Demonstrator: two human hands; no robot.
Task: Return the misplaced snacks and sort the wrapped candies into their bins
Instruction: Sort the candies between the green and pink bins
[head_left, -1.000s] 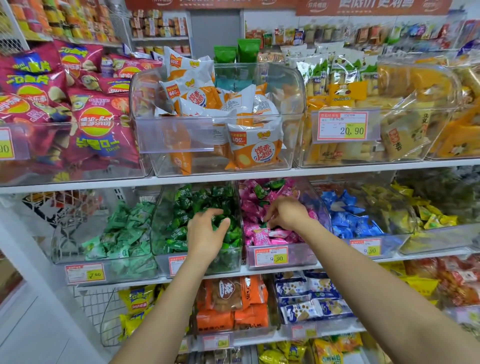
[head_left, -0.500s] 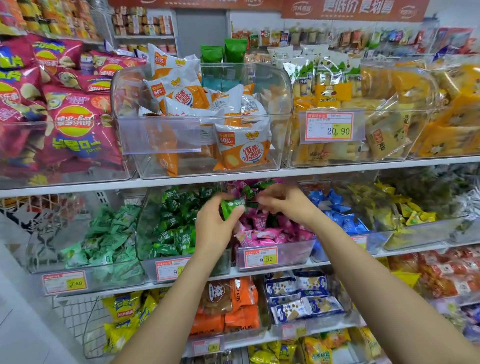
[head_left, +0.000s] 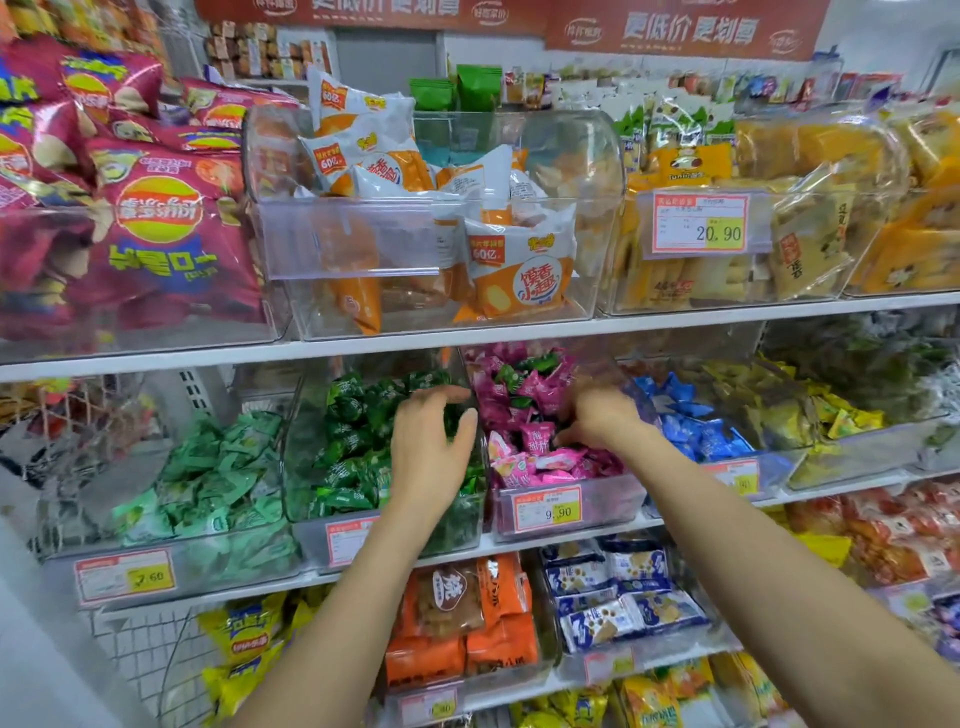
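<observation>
Stray green candies (head_left: 508, 375) lie at the back of the pink candy bin (head_left: 615, 506), just beyond the right hand (head_left: 597, 418), whose grip is hidden. The left hand (head_left: 428, 452), fingers apart, hovers left of that bin.

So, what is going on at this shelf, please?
A person is sorting wrapped candies in the shelf bins. The left hand hovers, fingers loose, over the dark green candy bin. The right hand reaches into the pink candy bin, where a few stray green candies lie among the pink ones.
</observation>
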